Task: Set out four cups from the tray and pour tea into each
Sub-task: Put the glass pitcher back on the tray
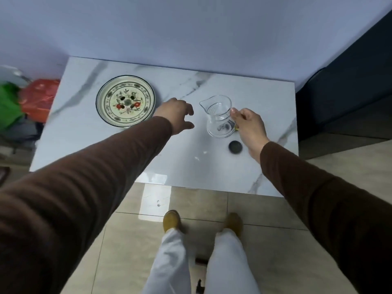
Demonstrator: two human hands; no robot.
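Note:
A round patterned tray (126, 100) with a dark rim lies on the left of the white marble table (118, 153); nothing stands on it. A clear glass pitcher (218, 115) with a spout pointing left stands right of centre. My right hand (248, 126) grips the pitcher's handle side. My left hand (177, 114) hovers between tray and pitcher, fingers spread, holding nothing. No cups show in view. A small dark round cup or lid (235, 147) sits just in front of the pitcher; I cannot tell which.
The table's back edge meets a pale wall. Red and green bags (31, 98) lie off the left edge. A dark sofa (343, 92) stands to the right. My legs and yellow shoes are on the tiled floor below the front edge.

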